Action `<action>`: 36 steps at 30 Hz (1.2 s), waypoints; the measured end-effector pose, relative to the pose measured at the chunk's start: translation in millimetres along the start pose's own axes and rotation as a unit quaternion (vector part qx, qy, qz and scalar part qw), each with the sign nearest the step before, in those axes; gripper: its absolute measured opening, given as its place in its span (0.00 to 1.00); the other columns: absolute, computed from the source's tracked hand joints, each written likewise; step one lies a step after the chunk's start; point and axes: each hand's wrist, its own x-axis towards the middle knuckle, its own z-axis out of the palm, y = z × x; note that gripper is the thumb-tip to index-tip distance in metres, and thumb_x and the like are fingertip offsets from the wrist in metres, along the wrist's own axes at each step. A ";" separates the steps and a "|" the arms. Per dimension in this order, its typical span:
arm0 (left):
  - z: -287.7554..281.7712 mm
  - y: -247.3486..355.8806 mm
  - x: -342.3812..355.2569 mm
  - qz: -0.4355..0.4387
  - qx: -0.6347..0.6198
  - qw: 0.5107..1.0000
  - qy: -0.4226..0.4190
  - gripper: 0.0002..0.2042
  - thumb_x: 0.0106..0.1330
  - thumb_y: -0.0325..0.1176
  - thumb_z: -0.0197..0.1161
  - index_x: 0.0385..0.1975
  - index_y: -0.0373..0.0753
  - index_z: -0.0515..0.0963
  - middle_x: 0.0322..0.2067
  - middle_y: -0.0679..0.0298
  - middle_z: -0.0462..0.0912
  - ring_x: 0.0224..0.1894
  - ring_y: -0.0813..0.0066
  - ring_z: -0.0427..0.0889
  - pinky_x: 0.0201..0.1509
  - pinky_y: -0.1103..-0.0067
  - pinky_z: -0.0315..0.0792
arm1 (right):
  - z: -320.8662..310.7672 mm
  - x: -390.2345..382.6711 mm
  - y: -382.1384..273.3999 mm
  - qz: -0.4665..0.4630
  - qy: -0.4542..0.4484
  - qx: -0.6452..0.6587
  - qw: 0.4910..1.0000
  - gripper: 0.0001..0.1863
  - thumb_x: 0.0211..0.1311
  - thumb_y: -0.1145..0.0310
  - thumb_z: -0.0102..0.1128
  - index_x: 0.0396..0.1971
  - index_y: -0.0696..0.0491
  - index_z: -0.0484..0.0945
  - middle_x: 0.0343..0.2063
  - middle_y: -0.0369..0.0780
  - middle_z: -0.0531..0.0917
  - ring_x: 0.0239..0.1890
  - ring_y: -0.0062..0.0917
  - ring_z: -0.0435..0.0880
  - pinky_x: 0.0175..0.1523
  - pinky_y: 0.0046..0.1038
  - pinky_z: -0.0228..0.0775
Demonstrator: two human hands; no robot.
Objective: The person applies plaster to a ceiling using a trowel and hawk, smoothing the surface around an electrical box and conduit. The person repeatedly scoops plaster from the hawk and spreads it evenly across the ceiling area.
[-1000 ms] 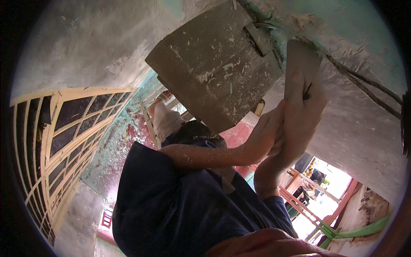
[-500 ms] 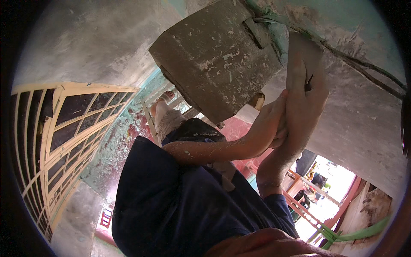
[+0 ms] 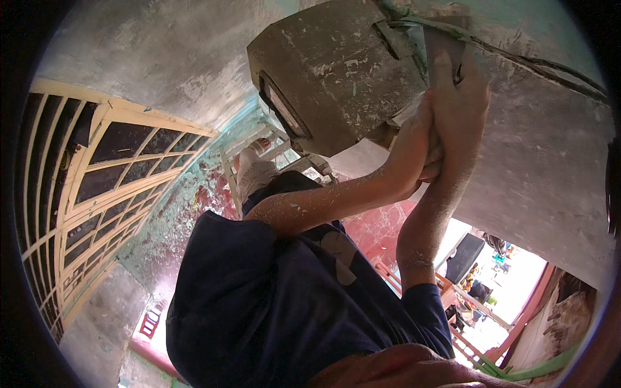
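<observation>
Against the wall, my right hand (image 3: pixel 460 97) grips a flat, wide grey scraper blade (image 3: pixel 446 32), its thumb and a finger stretched along the blade. The upper part of the blade lies behind a loose cable (image 3: pixel 511 61). My left hand (image 3: pixel 424 139) is closed against the heel and wrist of my right hand, its fingers curled; the tool's handle is hidden. Just left of both hands, a large grey-brown box (image 3: pixel 336 77), speckled with pale flakes, hangs at the wall. Pale flecks cling to my left forearm.
A wooden ladder (image 3: pixel 278 152) stands below, with a foot on a rung. Cream window bars (image 3: pixel 129 161) line the left wall. The grey wall (image 3: pixel 530 174) stretches to the right. A bright opening (image 3: pixel 498 278) with clutter beyond lies at the lower right.
The scraper and both hands have slid upward along the wall, the blade passing farther behind the cable. My view has shifted, so a slot in the box's side shows more.
</observation>
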 end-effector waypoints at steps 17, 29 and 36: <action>-15.6 -10.8 5.3 0.006 -0.090 0.992 -0.085 0.26 0.79 0.63 0.38 0.62 0.54 0.69 0.39 0.73 0.81 0.28 0.84 0.80 0.23 0.82 0.72 | 5.2 -8.1 8.5 0.003 -0.042 -0.025 0.999 0.20 0.71 0.59 0.54 0.50 0.61 0.77 0.40 0.57 0.83 0.43 0.54 0.82 0.49 0.45 0.72; 6.7 -1.9 -5.7 -0.021 -0.086 0.994 0.061 0.27 0.78 0.64 0.37 0.54 0.52 0.74 0.17 0.77 0.71 0.09 0.86 0.62 0.09 0.84 0.54 | 7.1 -6.0 4.3 -0.032 -0.034 -0.053 0.997 0.18 0.71 0.60 0.55 0.49 0.59 0.77 0.37 0.56 0.83 0.40 0.52 0.83 0.46 0.44 0.73; 10.0 -1.5 -26.9 -0.083 -0.061 0.993 0.065 0.27 0.78 0.65 0.36 0.45 0.51 0.76 0.16 0.77 0.69 0.09 0.87 0.59 0.09 0.82 0.50 | -0.1 -17.5 3.3 0.047 -0.056 -0.043 0.996 0.19 0.71 0.59 0.55 0.50 0.59 0.77 0.41 0.55 0.84 0.44 0.48 0.84 0.49 0.43 0.72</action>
